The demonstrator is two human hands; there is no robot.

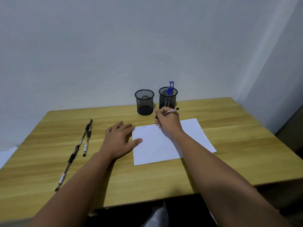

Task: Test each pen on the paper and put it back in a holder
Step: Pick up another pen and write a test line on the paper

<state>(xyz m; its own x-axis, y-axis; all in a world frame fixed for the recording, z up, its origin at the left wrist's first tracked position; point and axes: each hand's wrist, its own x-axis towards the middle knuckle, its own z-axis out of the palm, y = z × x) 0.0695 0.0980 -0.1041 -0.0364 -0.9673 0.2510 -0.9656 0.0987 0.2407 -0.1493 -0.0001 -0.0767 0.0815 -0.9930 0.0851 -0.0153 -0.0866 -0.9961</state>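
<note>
We observe both bare forearms extended from the near edge. The left hand (120,140) lies flat, palm down, fingers (126,126) straight and spread. The right hand (168,122), farther right, has its fingers curled in a writing grip.

The table (229,122) is light yellow-brown with wood-grain streaks, the paper (157,148) white with faint marks near its top edge, both mesh holders (144,102) black, the two pens (170,89) in the right holder (168,98) blue-capped, and the wall (114,46) pale grey.
</note>
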